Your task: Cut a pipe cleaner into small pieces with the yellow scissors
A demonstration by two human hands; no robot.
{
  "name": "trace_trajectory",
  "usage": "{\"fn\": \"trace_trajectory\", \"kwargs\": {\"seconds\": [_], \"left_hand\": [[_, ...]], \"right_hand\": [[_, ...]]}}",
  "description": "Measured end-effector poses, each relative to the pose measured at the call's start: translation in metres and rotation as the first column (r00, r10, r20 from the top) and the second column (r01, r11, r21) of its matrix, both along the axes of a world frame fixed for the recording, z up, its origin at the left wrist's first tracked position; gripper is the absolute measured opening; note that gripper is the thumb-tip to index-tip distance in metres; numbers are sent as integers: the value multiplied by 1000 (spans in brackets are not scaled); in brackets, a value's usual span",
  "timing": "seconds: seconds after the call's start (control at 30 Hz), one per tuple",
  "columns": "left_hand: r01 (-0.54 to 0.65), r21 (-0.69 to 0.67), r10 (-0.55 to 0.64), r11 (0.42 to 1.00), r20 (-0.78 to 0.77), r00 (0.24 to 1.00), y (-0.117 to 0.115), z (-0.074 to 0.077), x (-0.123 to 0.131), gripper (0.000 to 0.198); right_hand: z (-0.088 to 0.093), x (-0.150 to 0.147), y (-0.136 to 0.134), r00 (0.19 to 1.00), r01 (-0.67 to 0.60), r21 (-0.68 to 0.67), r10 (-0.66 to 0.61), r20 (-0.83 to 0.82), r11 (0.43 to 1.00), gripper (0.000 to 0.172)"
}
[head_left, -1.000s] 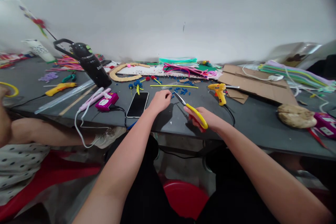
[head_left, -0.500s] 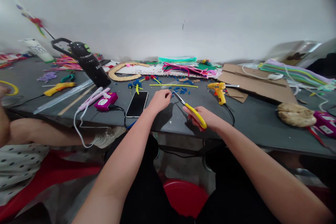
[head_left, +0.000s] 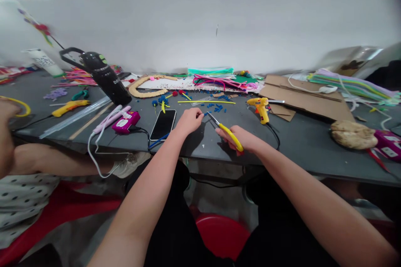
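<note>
At mid-frame, the left hand (head_left: 190, 121) is pinching a blue strip (head_left: 205, 114) while, just rightward, the right hand (head_left: 240, 137) is gripping yellow-handled scissors (head_left: 229, 134).

Right hand (head_left: 242, 139) holds yellow-handled scissors (head_left: 231, 136); left hand (head_left: 189, 120) pinches blue stem (head_left: 205, 114) near blades (head_left: 213, 118). On counter (head_left: 300, 146): phone (head_left: 163, 125), yellow glue gun (head_left: 263, 111).

Scissors (head_left: 227, 131) and slim blue strip (head_left: 205, 114), one in each of the hands.
Scissors: yellow handles, silvery blades; slanted in the right hand (head_left: 244, 136), points forward and leftward. Strip: short end protruding from the left hand (head_left: 190, 121), beside the blade points; contact unclear.
</note>
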State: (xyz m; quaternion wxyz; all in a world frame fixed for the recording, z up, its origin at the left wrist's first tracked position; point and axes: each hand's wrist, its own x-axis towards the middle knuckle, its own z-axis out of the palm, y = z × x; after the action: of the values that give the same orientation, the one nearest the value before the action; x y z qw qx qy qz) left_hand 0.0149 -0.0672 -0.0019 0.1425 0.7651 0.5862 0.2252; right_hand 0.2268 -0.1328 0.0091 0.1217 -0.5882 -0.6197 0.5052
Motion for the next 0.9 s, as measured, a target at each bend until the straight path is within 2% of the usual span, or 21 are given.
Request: {"fn": "trace_trajectory", "kwargs": {"seconds": [0.2,0.43,0.53,0.67,0.9], "left_hand": [[-20,-1,20,1000,-8,1000,-1,1,-3,22],[-88,30,89,996,-11,996,3,-2,-6,22],[-68,38,69,997,-7,998,3,-1,-5,23],[-36,45,35,998,16,999,2,1,-2,23],[24,62,-24,998,4,1000,1,2,-1,23]], "right_hand": [[0,1,5,1000,9,2,-9,-2,1000,62],[-1,12,-1,986,9,-66,-20,-167,998,62],[4,15,-5,975,-61,-78,43,-216,995,62],[10,14,-9,977,-110,-75,94,-189,991,63],[9,12,-9,976,-88,-66,73,-204,994,59]]}}
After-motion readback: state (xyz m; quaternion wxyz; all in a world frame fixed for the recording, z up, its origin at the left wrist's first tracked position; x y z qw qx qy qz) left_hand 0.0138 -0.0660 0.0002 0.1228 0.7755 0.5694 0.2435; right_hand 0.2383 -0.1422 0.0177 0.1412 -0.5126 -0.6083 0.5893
